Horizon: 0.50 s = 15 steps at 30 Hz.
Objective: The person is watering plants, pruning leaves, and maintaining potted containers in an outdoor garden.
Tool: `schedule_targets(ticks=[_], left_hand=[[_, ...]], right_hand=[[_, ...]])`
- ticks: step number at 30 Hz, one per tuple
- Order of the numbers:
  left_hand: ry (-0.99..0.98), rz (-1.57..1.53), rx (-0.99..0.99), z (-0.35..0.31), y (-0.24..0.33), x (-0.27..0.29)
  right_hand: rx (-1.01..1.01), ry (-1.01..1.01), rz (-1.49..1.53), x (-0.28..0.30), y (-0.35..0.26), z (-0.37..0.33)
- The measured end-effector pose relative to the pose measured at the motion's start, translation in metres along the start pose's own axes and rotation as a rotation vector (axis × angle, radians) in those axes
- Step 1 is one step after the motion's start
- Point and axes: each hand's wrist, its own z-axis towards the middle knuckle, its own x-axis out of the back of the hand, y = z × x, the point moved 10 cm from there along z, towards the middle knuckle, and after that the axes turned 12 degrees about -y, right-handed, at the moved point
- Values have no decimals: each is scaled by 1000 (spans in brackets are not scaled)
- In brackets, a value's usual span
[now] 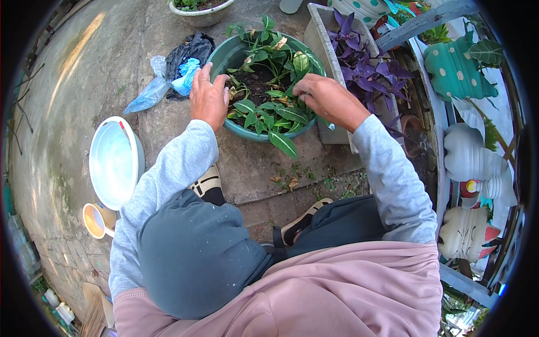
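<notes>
A round green pot (265, 135) stands in front of me, holding dark soil (259, 84) and plants with long, pale-veined green leaves (281, 140). Over its left rim is my left hand (209, 98), fingers apart and nothing seen in them, with a ring on one finger. My right hand (332, 101) reaches over the right side of the pot. Its fingers are curled together among the leaves, and what they hold, if anything, is hidden. A few leaves in the pot are brown and dry (280, 43).
Right of the pot, a rectangular planter (331, 62) holds purple-leaved plants (373, 78). Black and blue plastic bags (188, 62) lie to its left. Nearer stand a white basin (114, 163) and a yellowish dipper (98, 220). Plastic-bottle planters (465, 146) line the right-hand rack. Another pot (202, 17) stands beyond.
</notes>
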Motion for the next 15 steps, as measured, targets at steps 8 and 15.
schedule_targets(ticks=[8,15], left_hand=[[-5,-51,30,0,-6,-1],[1,-78,32,-1,-7,-3]], right_hand=[[-54,-142,55,-47,27,58],[-166,233,170,21,43,48]])
